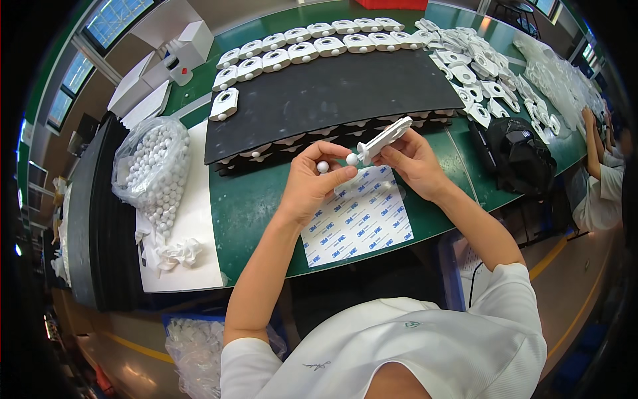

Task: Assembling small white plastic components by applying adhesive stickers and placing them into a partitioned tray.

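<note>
My left hand (311,178) is closed in a pinch, with a small white ball (352,159) at the tips of its thumb and index finger. A second white ball (323,167) rests further back in the same hand. In my right hand (420,167) is a white plastic part (387,139), held tilted with its flared end toward the first ball. That end is very close to the ball; whether they touch I cannot tell. Both hands are above a white sheet with blue print (359,223) on the green table (256,229).
A stack of black mats (332,86) lies ahead, with rows of white parts (302,52) along its far side. Loose white parts (485,65) are heaped at far right, near a black bag (515,156). At left stands a clear bag of white balls (154,159). A co-worker's arm (591,143) shows at right.
</note>
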`<action>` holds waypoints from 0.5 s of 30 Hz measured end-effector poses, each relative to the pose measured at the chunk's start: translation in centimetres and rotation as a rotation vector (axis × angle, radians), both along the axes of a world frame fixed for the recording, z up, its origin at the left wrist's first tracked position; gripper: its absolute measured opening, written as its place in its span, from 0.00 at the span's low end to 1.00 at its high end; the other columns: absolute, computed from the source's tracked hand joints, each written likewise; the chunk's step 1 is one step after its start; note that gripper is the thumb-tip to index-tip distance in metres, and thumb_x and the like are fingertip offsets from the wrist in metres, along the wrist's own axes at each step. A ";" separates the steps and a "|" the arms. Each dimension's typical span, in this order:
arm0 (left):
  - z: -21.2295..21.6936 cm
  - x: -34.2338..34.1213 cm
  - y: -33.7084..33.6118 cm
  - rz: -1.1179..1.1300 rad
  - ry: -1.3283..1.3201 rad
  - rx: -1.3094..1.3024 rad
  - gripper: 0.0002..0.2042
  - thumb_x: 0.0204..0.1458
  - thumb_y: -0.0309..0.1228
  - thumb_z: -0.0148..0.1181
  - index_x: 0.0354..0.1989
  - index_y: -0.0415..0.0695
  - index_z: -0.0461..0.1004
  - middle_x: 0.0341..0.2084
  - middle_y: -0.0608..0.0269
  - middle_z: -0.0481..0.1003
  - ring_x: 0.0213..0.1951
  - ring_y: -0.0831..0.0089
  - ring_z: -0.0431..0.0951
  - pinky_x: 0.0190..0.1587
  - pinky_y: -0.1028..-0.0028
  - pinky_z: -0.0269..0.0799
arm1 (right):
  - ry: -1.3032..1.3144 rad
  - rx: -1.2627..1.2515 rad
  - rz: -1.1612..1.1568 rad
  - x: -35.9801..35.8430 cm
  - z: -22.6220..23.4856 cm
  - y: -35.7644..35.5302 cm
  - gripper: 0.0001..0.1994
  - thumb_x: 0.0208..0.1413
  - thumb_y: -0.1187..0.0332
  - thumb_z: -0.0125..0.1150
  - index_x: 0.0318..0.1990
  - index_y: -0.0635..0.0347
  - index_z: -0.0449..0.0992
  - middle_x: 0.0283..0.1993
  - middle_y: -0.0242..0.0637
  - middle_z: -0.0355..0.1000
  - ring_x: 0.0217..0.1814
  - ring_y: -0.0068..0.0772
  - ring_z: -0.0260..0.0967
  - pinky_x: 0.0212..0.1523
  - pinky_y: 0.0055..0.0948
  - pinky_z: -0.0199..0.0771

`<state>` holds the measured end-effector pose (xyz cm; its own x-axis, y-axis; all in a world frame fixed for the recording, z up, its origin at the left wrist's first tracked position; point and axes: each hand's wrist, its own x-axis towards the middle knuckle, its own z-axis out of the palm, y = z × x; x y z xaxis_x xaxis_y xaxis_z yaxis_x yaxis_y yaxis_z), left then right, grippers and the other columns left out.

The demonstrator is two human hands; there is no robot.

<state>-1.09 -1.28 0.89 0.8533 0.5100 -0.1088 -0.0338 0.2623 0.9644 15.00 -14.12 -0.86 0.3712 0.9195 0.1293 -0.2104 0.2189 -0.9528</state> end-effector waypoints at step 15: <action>-0.2 0.1 -0.1 0.070 -0.022 0.157 0.13 0.34 0.23 0.68 0.30 0.44 0.74 0.19 0.75 0.65 0.22 0.89 0.60 0.23 0.88 0.56 | -0.036 -0.012 -0.003 0.2 -0.2 0.0 0.11 0.54 0.73 0.53 0.45 0.62 0.64 0.42 0.39 0.70 0.43 0.30 0.69 0.45 0.29 0.70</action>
<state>-0.99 -1.40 0.66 0.8164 0.5774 -0.0044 -0.0685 0.1044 0.9922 15.18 -14.16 -1.06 0.3692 0.9200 0.1312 -0.1753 0.2076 -0.9624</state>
